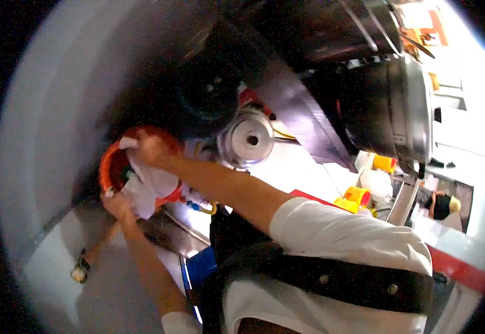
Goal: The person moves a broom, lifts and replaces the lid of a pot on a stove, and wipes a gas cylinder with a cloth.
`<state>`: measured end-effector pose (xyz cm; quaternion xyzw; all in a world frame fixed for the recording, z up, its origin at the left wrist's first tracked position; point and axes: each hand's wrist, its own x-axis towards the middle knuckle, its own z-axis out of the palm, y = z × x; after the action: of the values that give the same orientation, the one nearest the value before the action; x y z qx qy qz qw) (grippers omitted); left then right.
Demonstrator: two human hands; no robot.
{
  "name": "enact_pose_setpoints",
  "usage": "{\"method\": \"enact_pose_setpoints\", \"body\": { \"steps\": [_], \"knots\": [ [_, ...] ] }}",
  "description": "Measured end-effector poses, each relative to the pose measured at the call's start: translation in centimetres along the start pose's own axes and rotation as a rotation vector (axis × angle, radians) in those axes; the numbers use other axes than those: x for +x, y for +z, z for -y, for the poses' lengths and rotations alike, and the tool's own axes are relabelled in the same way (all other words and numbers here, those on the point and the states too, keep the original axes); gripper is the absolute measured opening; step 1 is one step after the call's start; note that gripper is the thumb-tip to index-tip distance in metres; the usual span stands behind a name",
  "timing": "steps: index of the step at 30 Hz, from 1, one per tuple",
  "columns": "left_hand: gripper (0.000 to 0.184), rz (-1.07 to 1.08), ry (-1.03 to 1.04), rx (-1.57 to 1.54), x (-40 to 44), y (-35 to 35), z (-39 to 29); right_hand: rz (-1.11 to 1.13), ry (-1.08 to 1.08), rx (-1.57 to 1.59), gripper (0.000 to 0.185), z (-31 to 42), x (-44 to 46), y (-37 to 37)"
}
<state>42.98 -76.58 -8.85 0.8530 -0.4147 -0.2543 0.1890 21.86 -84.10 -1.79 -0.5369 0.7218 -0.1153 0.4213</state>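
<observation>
The left hand (pixel 117 206) is closed on the edge of a limp, folded white cloth (pixel 154 182) at the round orange plastic bucket (pixel 107 167); the right hand (pixel 152 151) pinches it above the opening. Rightward sits a shiny, circular metal piece (pixel 259 133).

Bunched white cloth (pixel 156 181), hanging over orange bucket (pixel 105 167).

The person wore a white shirt (pixel 354 236) with short, loose sleeves (pixel 309 222) that left the forearms (pixel 226 183) uncovered. A broad black strap (pixel 359 284) ran across the white cloth, and two small, round, pale studs (pixel 323 279) showed on it, set apart from each other. More black material (pixel 234 239) showed beside the shirt. Both hands (pixel 153 151) were bare, without gloves.
</observation>
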Motion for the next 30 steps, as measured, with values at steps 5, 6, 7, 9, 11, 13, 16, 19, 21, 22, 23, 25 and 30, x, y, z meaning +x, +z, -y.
{"method": "enact_pose_setpoints", "body": {
  "steps": [5, 6, 7, 9, 11, 13, 16, 19, 21, 22, 23, 25, 30],
  "knots": [
    [0.053, -0.165, -0.024, 0.064, -2.9, 2.8, 5.4, -0.037, -0.113, 0.208, 0.058, -2.6, -2.8, -0.6],
    [0.055, -0.186, 0.006, 0.041, -4.7, 3.5, 6.3, 0.000, -0.170, 0.258, 0.058, -3.2, -4.3, -2.0],
    [0.056, -0.204, 0.034, 0.018, -6.0, 4.0, 7.2, 0.003, -0.128, 0.208, 0.058, -4.5, -4.4, -0.1],
    [0.055, -0.211, 0.121, 0.020, -5.1, 4.5, 8.7, -0.012, -0.062, 0.143, 0.056, -5.3, -4.0, 1.5],
    [0.053, -0.171, 0.216, 0.112, -3.3, 4.9, 8.8, -0.032, -0.074, 0.107, 0.055, -5.4, -3.0, 2.3],
    [0.049, -0.138, 0.242, 0.170, -1.6, 4.0, 8.3, -0.037, -0.067, 0.102, 0.054, -5.1, -2.2, 3.5],
    [0.043, -0.073, 0.208, 0.141, 1.2, 1.9, 6.0, -0.061, -0.011, 0.139, 0.053, -2.1, -0.7, 2.9],
    [0.038, -0.013, 0.203, 0.149, 3.7, 0.5, 4.0, -0.085, -0.070, 0.195, 0.053, -1.1, -0.3, 1.1],
    [0.036, -0.067, 0.245, 0.199, 2.3, 1.3, 5.1, -0.160, -0.140, 0.220, 0.053, -1.7, -0.6, 1.4],
    [0.035, -0.093, 0.265, 0.215, 1.4, 1.6, 5.6, -0.144, -0.153, 0.224, 0.053, -2.6, -1.4, 1.3],
    [0.033, -0.090, 0.141, 0.092, -1.1, 1.8, 5.0, -0.101, -0.164, 0.221, 0.054, -3.4, -2.4, 1.2],
    [0.030, -0.195, 0.340, 0.314, -5.8, 2.8, 5.8, -0.016, -0.157, 0.200, 0.054, -5.4, -4.1, 0.4],
    [0.034, -0.284, 0.498, 0.634, -4.1, 5.7, 13.6, 0.082, -0.135, 0.140, 0.054, -6.4, -4.0, 0.6]
  ]
}}
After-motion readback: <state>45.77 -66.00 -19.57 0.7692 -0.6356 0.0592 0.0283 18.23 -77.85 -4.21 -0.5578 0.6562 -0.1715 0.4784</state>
